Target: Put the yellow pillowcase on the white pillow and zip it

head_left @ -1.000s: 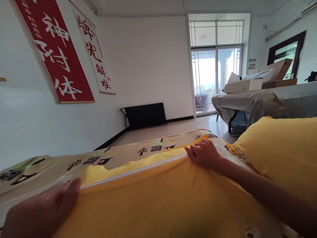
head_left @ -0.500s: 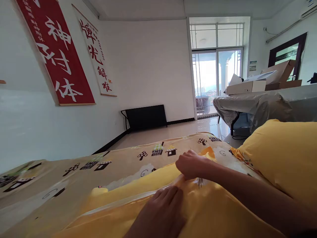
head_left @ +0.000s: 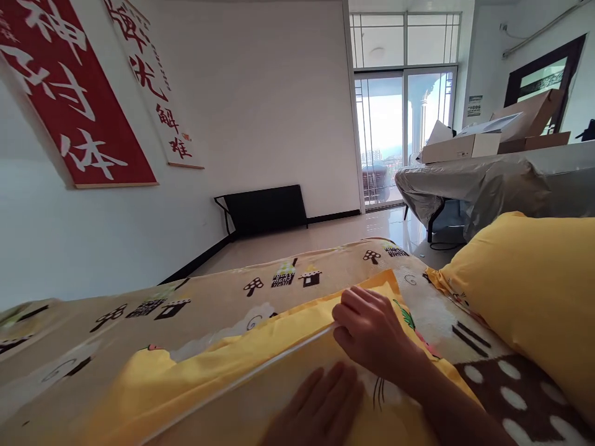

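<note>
now the left hand [head_left: 320, 406] lies flat and open on the yellow cover [head_left: 209, 384], just below the right hand [head_left: 372, 334]; a second ago it rested far off at the cover's left end. the right hand has drawn back toward the person, its fingers curled shut on the cover's top edge near the corner. the cover lies on the bed, over the patterned sheet [head_left: 209, 297], more of which now shows beyond that edge. a yellow pillow [head_left: 530, 291] sits to the right, apart from both hands.
</note>
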